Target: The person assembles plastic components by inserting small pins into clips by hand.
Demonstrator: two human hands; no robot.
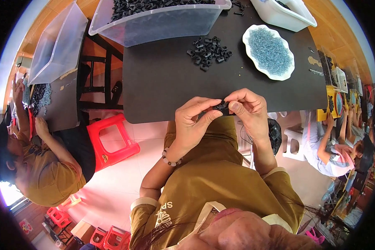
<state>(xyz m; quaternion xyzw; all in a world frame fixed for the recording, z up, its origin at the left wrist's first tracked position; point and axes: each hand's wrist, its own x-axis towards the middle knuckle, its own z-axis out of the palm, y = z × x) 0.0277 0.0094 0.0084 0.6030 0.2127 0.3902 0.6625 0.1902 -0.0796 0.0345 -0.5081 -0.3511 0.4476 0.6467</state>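
Note:
My left hand and my right hand meet at the near edge of the black table. Together they pinch a small black plastic part between thumbs and fingertips. A bead bracelet circles my left wrist. A loose pile of the same black parts lies on the table beyond my hands. To its right stands a white scalloped dish filled with small blue-grey pieces.
A clear bin full of black parts sits at the table's far edge, a white tub to its right. Another empty clear bin rests left. A red stool stands below. Other people work at left and right.

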